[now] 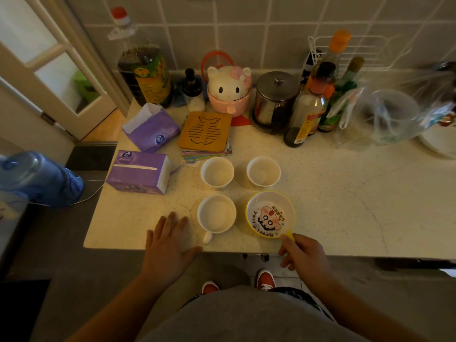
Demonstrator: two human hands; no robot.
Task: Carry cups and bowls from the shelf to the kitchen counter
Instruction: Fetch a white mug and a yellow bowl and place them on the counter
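The kitchen counter is carrying two white cups at the back and a handled white mug nearer the edge. The left hand is lying flat and released just left of the mug, while the right hand is pinching the handle of the yellow-rimmed cartoon bowl sitting beside the mug.

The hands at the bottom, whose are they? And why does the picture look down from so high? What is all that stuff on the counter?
They belong to a person wearing a camera on the head, so you see what that person sees looking down. The left hand lies open and flat at the counter edge. The right hand pinches the handle of a yellow cartoon bowl. Beside it stands a white mug, and behind them two white cups. Further back are tissue packs, a wooden fish trivet and bottles.
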